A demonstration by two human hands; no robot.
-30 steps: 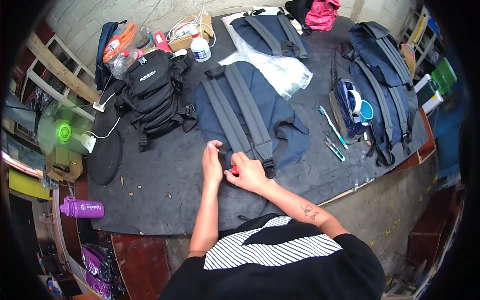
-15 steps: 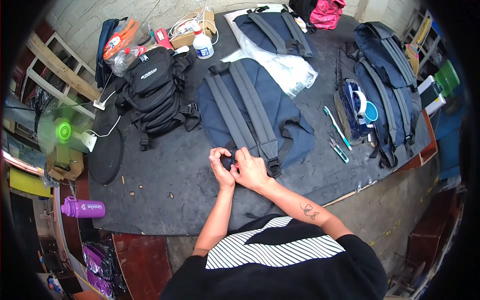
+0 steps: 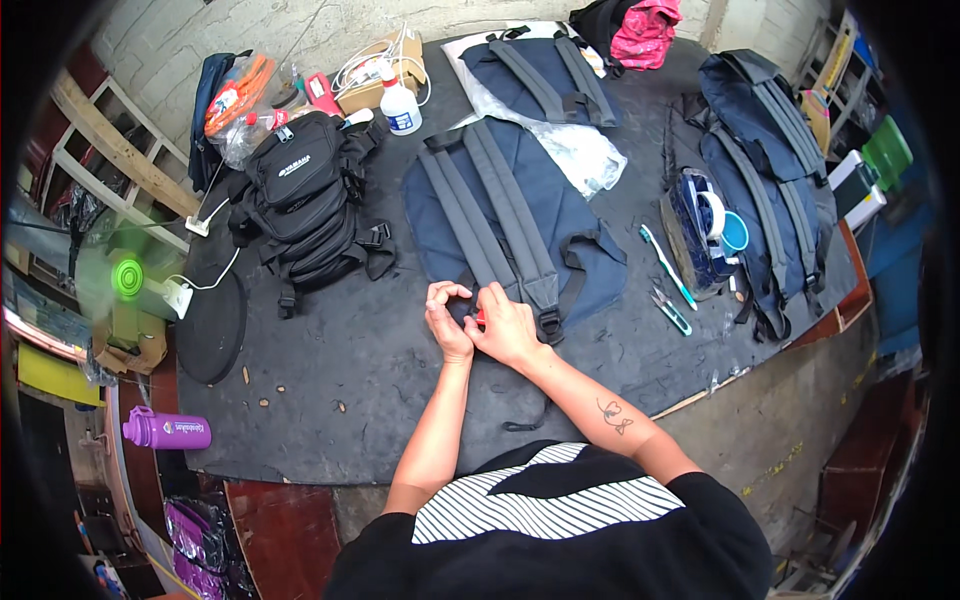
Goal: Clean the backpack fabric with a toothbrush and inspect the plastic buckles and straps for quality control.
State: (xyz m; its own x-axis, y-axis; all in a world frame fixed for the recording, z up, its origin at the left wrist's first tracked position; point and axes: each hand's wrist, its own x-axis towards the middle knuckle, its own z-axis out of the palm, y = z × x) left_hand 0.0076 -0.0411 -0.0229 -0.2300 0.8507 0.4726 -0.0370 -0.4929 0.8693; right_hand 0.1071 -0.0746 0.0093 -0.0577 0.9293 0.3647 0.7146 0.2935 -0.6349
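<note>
Now, mid-frame, our cupped left hand (image 3: 448, 327), hold unclear, has joined our right hand (image 3: 508, 328), pinching a red object (image 3: 480, 317); both likely work the backpack (image 3: 560, 215).

Head camera (fisheye) looks down on table (image 3: 330, 400).

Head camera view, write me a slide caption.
Left hand and right hand, the right pinching a small red item, close together at the near edge of a navy backpack.
</note>
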